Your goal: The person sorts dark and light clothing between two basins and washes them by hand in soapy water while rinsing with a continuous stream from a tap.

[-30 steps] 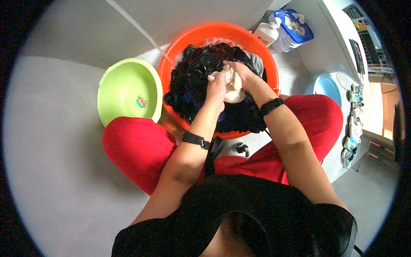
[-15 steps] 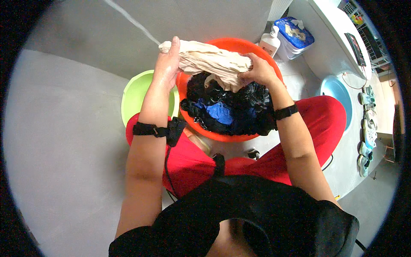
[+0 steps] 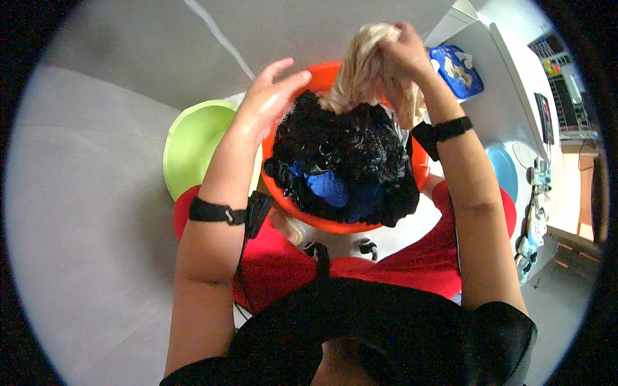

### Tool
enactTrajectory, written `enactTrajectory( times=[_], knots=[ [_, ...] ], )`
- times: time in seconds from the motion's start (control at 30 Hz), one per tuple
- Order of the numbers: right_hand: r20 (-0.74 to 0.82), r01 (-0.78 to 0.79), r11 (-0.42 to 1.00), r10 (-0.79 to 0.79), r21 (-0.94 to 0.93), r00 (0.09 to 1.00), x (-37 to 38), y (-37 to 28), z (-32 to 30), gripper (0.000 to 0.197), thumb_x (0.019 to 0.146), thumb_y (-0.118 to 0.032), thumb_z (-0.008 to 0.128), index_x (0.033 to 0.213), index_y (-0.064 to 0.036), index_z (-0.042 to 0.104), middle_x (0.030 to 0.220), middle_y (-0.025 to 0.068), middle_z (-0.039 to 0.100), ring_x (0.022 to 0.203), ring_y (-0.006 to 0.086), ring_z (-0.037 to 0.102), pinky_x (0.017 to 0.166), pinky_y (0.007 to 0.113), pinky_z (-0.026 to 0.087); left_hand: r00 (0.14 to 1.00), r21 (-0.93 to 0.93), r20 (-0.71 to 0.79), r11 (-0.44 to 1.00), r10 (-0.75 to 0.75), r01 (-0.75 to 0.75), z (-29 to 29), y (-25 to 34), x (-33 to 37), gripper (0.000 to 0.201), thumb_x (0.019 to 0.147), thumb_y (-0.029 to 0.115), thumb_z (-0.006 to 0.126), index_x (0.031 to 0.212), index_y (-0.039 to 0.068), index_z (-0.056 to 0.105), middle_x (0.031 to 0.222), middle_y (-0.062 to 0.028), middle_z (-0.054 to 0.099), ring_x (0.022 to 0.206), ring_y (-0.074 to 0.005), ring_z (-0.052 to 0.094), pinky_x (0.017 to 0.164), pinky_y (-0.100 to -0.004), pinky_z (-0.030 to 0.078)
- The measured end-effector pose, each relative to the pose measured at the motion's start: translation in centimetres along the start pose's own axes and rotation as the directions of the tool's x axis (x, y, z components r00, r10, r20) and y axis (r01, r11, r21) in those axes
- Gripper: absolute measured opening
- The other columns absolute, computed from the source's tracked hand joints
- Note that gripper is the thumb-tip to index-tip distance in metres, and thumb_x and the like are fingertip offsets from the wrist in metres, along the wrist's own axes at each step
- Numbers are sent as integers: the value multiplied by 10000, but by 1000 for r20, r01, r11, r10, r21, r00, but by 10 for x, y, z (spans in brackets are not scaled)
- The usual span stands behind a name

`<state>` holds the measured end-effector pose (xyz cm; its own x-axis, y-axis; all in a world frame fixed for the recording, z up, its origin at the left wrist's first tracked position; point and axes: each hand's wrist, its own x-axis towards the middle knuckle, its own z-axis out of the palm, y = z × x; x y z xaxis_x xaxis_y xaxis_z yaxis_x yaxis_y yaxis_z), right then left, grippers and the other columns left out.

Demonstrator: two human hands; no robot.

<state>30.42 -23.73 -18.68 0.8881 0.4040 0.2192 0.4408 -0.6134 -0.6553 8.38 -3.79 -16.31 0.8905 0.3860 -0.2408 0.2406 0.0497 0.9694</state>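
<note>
My right hand (image 3: pixel 409 55) grips a cream-coloured cloth garment (image 3: pixel 360 64), which hangs bunched over the far right part of an orange basin (image 3: pixel 322 226). Wet and glossy, my left hand (image 3: pixel 270 96) holds nothing; its thumb and fingers are apart above the basin's far left rim. Dark wet laundry (image 3: pixel 341 145) fills the basin, mostly black. Among it, near the front, lies a blue cloth (image 3: pixel 328 188). The lower end of the cream garment reaches down to the black laundry; whether it rests on it I cannot tell.
A light green basin (image 3: pixel 193 148) stands left of the orange one, against the grey wall. Beyond my right hand is a blue-lidded tub (image 3: pixel 458 72). At the right are a light blue basin (image 3: pixel 502 168) and a row of shoes (image 3: pixel 535 222).
My left hand has let go of the cream garment. My right hand has lifted it up and away to the far right, so it now hangs down instead of stretching between both hands.
</note>
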Motion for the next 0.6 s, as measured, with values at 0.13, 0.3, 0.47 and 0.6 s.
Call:
enactTrajectory(
  times=[0.13, 0.3, 0.47, 0.6],
  knots=[
    [479, 130, 982, -50, -135, 876, -2, 79, 115, 462, 807, -299, 617, 1176, -39, 514, 1068, 194, 632, 998, 332, 610, 854, 386, 488, 997, 257, 77, 966, -10, -10, 3, -15, -5, 561, 832, 261, 694, 1299, 42, 473, 1229, -164, 534, 1150, -234, 501, 956, -345, 424],
    [740, 424, 848, -58, -318, 670, -32, 184, 243, 356, 890, -226, 565, 1220, -94, 539, 1123, 100, 633, 1113, 239, 566, 941, 335, 440, 981, 477, 125, 859, 145, -188, -1, -20, -24, 515, 822, 288, 662, 1226, 9, 507, 1215, -212, 489, 1175, -338, 472, 984, -385, 402],
    [771, 245, 906, 124, -344, 625, -17, 163, 270, 361, 887, -226, 576, 1219, -88, 537, 1111, 86, 635, 1089, 226, 572, 935, 331, 444, 988, 521, 152, 853, -39, -47, -7, -22, -33, 442, 858, 198, 658, 1244, 43, 508, 1192, -146, 512, 1079, -248, 520, 920, -338, 431],
    [731, 53, 984, 91, -172, 676, -10, 187, 282, 365, 885, -226, 584, 1217, -82, 536, 1102, 75, 637, 1071, 216, 578, 930, 328, 447, 979, 518, 197, 853, -47, -64, -2, -29, -27, 434, 846, 226, 658, 1202, 19, 521, 1164, -160, 517, 1060, -274, 527, 890, -361, 442]
  ],
)
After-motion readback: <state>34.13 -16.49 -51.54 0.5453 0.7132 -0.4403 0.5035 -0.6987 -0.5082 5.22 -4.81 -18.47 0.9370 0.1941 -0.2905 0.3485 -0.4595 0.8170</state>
